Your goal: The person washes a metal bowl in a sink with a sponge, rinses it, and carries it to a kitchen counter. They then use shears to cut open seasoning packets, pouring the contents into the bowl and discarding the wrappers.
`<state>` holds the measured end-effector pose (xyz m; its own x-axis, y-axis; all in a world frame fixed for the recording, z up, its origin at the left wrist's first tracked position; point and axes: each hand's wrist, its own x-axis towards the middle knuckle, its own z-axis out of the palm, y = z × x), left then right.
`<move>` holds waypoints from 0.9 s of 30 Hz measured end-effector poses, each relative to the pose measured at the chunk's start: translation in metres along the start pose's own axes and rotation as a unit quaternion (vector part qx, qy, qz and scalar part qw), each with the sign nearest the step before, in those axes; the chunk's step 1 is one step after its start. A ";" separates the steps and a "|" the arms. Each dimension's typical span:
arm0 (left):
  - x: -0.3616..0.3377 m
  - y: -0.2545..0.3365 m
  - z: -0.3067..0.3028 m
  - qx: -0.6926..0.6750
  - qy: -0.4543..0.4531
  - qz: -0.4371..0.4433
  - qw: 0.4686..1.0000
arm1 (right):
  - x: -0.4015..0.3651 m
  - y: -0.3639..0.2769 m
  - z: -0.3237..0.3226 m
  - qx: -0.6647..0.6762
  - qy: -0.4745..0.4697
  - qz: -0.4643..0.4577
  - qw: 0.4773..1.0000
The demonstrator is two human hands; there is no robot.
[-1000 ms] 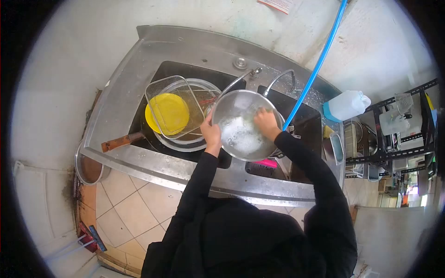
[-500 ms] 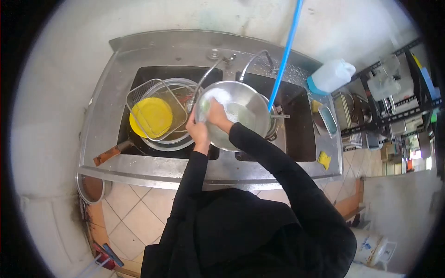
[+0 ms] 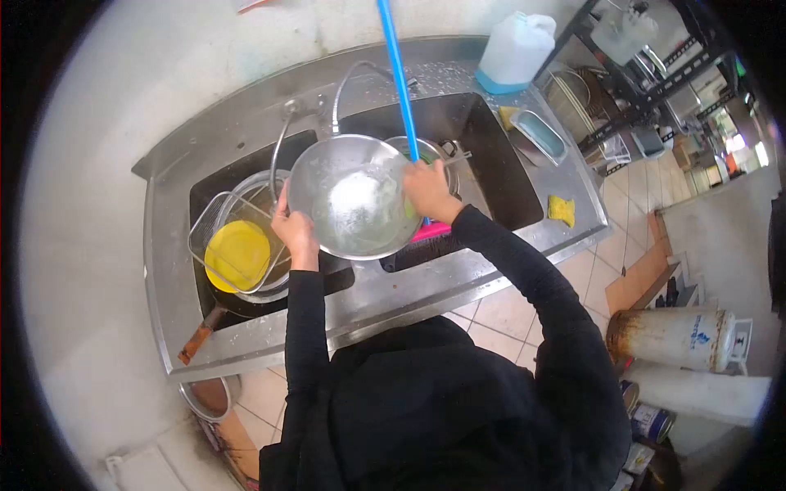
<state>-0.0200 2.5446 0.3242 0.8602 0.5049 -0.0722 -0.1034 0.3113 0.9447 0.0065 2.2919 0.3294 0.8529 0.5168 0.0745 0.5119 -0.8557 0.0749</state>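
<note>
A round stainless-steel bowl with white suds inside is held tilted over the sink divider. My left hand is closed on its left rim, thumb toward the inside. At the right rim, my right hand has its fingers curled over the inner wall. A small green sponge shows under those fingers, mostly hidden. Just behind the right hand stands a blue pole, and a pink piece shows below the bowl.
The left basin holds a wire strainer basket, a yellow plate and a wooden-handled pan. Behind the bowl, a flexible faucet arches up. A jug of blue liquid, metal tray and yellow sponge sit at right.
My right hand has moved from the bowl's left inner side to its right rim. The view has turned, and the suds now show in the bowl's middle. My left hand keeps the left rim.
</note>
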 end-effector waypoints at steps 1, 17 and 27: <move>0.003 0.001 0.004 0.004 -0.008 0.000 1.000 | -0.008 0.009 -0.006 0.057 0.034 0.057 0.996; -0.053 0.065 0.122 0.479 -0.248 0.426 0.726 | -0.162 0.035 0.069 0.369 0.142 0.309 0.865; -0.061 0.075 0.085 0.501 -0.287 0.520 0.630 | -0.144 0.079 0.075 0.352 0.252 0.318 0.844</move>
<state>-0.0378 2.4686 0.4262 0.6559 -0.4473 0.6080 -0.6402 -0.7564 0.1342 -0.0678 2.1476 0.2496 0.9171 -0.2589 0.3032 0.0522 -0.6760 -0.7351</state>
